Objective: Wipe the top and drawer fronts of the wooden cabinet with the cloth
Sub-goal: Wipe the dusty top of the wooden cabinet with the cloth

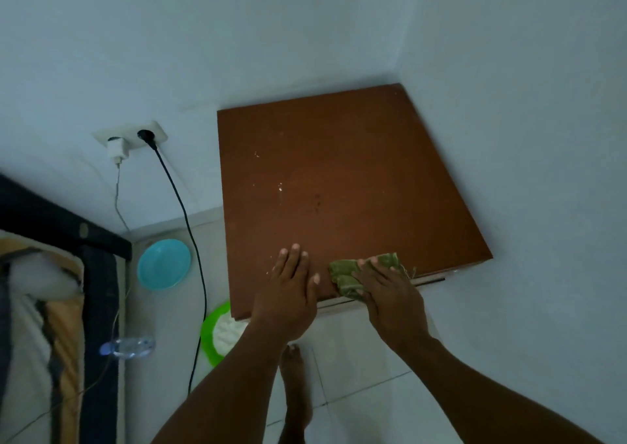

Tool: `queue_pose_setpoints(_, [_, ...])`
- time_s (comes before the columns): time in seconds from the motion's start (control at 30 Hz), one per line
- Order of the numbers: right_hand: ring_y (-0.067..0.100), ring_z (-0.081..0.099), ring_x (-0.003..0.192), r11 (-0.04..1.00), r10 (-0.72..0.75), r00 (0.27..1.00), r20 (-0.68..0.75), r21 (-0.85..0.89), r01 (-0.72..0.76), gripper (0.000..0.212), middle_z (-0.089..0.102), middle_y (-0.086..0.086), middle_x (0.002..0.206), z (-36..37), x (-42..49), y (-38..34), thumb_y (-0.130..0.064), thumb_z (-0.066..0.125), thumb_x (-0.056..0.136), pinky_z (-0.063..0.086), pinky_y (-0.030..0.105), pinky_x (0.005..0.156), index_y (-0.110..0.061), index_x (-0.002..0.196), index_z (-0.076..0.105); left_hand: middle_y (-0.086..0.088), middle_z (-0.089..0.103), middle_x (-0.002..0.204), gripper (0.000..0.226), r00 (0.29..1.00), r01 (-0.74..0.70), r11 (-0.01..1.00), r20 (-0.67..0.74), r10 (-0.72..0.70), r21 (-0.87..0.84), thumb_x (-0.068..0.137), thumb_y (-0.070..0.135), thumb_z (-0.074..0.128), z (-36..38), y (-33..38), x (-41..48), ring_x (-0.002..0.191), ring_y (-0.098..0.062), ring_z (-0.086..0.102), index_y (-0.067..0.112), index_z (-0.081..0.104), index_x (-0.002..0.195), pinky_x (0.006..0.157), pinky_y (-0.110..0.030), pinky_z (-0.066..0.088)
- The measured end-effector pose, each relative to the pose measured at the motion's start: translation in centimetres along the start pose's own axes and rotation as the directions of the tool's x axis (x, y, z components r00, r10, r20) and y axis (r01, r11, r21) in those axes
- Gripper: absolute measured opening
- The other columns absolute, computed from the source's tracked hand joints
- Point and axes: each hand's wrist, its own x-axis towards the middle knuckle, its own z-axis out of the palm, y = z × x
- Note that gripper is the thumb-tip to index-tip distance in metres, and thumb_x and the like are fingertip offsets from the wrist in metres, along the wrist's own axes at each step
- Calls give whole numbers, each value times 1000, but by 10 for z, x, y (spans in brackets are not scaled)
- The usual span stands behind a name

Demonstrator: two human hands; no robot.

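The wooden cabinet [332, 178] stands in the room's corner, and I look down on its brown top, which carries a few pale specks near the middle. My left hand [288, 287] lies flat on the top near the front edge, fingers straight. Just to its right, my right hand [383, 287] presses a crumpled green cloth [346, 274] onto the front right part of the top, fingers spread over it. The drawer fronts are almost hidden; only a thin strip shows under the front edge.
White walls close in behind and right of the cabinet. On the floor to the left lie a turquoise plate [164, 264], a green-rimmed dish [220, 335] and a plastic bottle [130, 344]. A black cable [183, 212] hangs from the wall socket [130, 138]. A bed [40, 291] fills the left edge.
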Motion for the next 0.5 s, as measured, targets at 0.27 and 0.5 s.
queue_pose_setpoints(0.27, [28,68,67,988,-147,977,155,61,139,29,73,5,87,-7,41,-26,-28,66,83,54,33,49,-16,109,70,-1,2,167,97,999,22,1000,-26,-22,15,87,68,-16,3,-26,-19,156,-22,-2,14,21,159,127,-41,9])
queue_pose_setpoints(0.5, [30,68,91,981,-191,949,251,87,174,32,72,6,108,-9,163,-59,-37,61,94,57,42,71,-21,121,65,-2,2,169,84,995,99,993,-16,-100,-58,91,61,-2,-38,-58,18,156,-20,-4,16,16,160,126,-36,4])
